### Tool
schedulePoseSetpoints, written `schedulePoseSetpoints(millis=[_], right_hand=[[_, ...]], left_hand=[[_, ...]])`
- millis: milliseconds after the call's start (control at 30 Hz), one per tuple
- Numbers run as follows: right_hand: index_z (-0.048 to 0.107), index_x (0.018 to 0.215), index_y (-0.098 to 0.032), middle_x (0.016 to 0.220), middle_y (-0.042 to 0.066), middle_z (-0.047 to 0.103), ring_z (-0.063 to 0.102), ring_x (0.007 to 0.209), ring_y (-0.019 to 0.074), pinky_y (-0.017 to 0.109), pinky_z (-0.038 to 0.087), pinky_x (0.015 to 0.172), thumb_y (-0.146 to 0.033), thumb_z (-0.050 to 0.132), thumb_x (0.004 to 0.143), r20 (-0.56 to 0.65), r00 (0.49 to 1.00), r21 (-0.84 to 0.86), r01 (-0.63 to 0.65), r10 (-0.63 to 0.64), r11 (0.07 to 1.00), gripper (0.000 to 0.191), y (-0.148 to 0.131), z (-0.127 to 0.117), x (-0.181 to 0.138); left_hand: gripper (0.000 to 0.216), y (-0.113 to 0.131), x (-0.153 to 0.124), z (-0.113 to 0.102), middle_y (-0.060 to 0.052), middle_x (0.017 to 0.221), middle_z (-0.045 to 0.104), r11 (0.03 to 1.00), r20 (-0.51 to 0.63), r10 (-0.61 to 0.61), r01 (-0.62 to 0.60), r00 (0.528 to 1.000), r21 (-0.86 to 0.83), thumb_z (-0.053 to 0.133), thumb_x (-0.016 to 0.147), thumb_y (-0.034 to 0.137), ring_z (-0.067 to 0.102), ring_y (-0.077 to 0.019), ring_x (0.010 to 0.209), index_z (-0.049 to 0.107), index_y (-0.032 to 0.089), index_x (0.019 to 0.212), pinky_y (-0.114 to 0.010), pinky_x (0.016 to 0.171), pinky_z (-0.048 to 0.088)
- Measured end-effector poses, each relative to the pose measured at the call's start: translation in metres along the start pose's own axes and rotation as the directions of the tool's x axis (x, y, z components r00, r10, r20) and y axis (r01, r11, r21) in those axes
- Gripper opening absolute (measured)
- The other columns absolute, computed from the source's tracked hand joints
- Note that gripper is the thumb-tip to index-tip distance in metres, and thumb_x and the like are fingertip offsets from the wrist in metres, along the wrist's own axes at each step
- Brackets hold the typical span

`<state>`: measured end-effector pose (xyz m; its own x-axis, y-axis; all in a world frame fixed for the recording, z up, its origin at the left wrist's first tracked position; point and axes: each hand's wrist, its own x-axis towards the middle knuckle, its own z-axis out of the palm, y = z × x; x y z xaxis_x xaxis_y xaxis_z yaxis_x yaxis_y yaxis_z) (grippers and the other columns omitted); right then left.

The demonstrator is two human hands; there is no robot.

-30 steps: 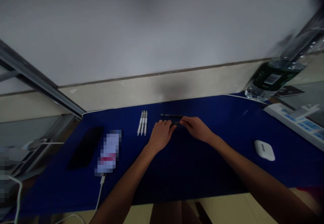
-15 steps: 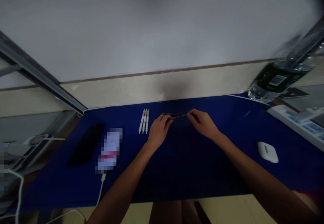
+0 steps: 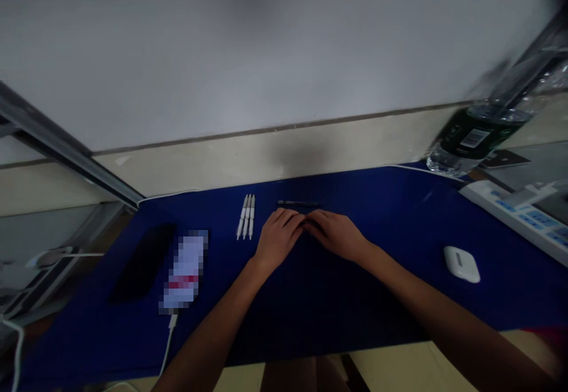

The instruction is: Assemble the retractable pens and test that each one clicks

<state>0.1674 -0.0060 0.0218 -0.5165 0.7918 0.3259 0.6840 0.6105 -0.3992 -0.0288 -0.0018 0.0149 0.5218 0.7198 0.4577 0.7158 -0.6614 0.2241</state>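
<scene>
The left hand (image 3: 278, 239) and right hand (image 3: 336, 236) are held together, fingertips touching, over a blue counter mat (image 3: 381, 188); whether anything is gripped cannot be told. A slim black pen (image 3: 297, 203) is lying just beyond them, untouched; three white pens (image 3: 245, 217) are lined up nearby.

Slim bare forearms (image 3: 213, 321) narrowing to an ungloved left hand (image 3: 279, 239) and right hand (image 3: 337, 235), with long fingers (image 3: 284, 217).

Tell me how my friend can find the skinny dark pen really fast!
Look at the big blue desk mat, where a left hand and a right hand meet. Just past their fingertips, a thin dark pen lies sideways. Three white pens sit together beside it, but this one is dark and alone.
</scene>
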Motion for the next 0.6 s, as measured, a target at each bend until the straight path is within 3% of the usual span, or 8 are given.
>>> schedulePoseSetpoints(millis=[133,200,267,333,400,467,533,600], right_hand=[[0.057,0.112,-0.023,0.102,0.009,0.067,0.064,0.087,0.0228,0.032,0.045,0.071,-0.029,0.042,0.099,-0.063,0.997,0.056,-0.046,0.05,0.997,0.021,0.006,-0.01,0.003],[0.058,0.11,-0.023,0.1,0.009,0.066,0.063,0.087,0.0224,0.033,0.045,0.072,-0.027,0.043,0.098,-0.117,0.989,0.119,-0.073,0.087,0.99,0.02,0.01,-0.015,0.004],[0.058,0.108,-0.022,0.099,0.009,0.065,0.061,0.087,0.0215,0.033,0.044,0.074,-0.026,0.046,0.096,-0.191,0.971,0.248,-0.095,0.145,0.964,0.018,0.013,-0.018,0.006],[0.057,0.107,-0.022,0.093,0.006,0.063,0.059,0.082,0.0195,0.031,0.043,0.071,-0.028,0.051,0.094,-0.237,0.939,0.457,-0.119,0.25,0.881,0.016,0.015,-0.018,0.007],[0.054,0.106,-0.024,0.082,0.002,0.058,0.053,0.069,0.0159,0.029,0.04,0.063,-0.031,0.055,0.09,-0.213,0.9,0.711,-0.125,0.381,0.692,0.017,0.016,-0.017,0.009],[0.05,0.103,-0.026,0.072,-0.003,0.048,0.044,0.059,0.0129,0.027,0.035,0.056,-0.031,0.059,0.086,-0.132,0.87,0.902,-0.093,0.475,0.421,0.02,0.017,-0.018,0.01],[0.049,0.099,-0.026,0.067,-0.005,0.039,0.037,0.055,0.0121,0.027,0.032,0.053,-0.033,0.059,0.084,-0.029,0.854,0.982,-0.073,0.52,0.176,0.019,0.019,-0.02,0.012],[0.052,0.093,-0.025,0.063,-0.005,0.032,0.032,0.052,0.013,0.028,0.031,0.052,-0.044,0.051,0.087,0.085,0.851,0.993,-0.115,0.518,0.027,0.021,0.022,-0.024,0.012]], left_hand=[[0.039,-0.007,-0.002,0.007,-0.007,0.116,0.063,0.977,-0.116,-0.181,0.165,0.977,-0.133,0.037,0.1,0.023,0.059,-0.0177,0.108,0.041,0.025,0.139,-0.036,0.092,0.05],[0.04,-0.011,-0.003,0.01,-0.007,0.11,0.066,0.948,-0.128,-0.275,0.247,0.953,-0.2,0.033,0.101,0.024,0.064,-0.0155,0.096,0.037,0.022,0.142,-0.032,0.084,0.054],[0.034,-0.013,-0.004,0.011,-0.005,0.098,0.068,0.912,-0.102,-0.346,0.309,0.933,-0.269,0.031,0.102,0.027,0.066,-0.0125,0.081,0.051,0.019,0.128,-0.026,0.073,0.055],[0.032,-0.012,-0.003,0.008,-0.001,0.075,0.065,0.887,-0.031,-0.399,0.377,0.916,-0.268,0.032,0.102,0.032,0.062,-0.0104,0.063,0.06,0.018,0.107,-0.022,0.062,0.05],[0.033,-0.009,-0.001,0.004,0.002,0.062,0.06,0.894,-0.007,-0.41,0.4,0.912,-0.203,0.034,0.101,0.035,0.059,-0.0106,0.056,0.061,0.018,0.095,-0.022,0.059,0.045],[0.036,-0.006,0.001,0.002,0.002,0.06,0.059,0.896,0.029,-0.408,0.406,0.913,-0.18,0.034,0.101,0.037,0.058,-0.011,0.055,0.06,0.018,0.087,-0.022,0.056,0.04],[0.039,-0.005,0.002,0.003,0.001,0.06,0.059,0.892,0.07,-0.412,0.418,0.908,-0.173,0.033,0.101,0.04,0.058,-0.0111,0.053,0.058,0.018,0.081,-0.022,0.054,0.036],[0.04,-0.006,0.001,0.007,0.001,0.062,0.062,0.893,0.107,-0.407,0.419,0.907,-0.164,0.033,0.101,0.041,0.057,-0.0108,0.052,0.056,0.018,0.077,-0.022,0.053,0.033]])
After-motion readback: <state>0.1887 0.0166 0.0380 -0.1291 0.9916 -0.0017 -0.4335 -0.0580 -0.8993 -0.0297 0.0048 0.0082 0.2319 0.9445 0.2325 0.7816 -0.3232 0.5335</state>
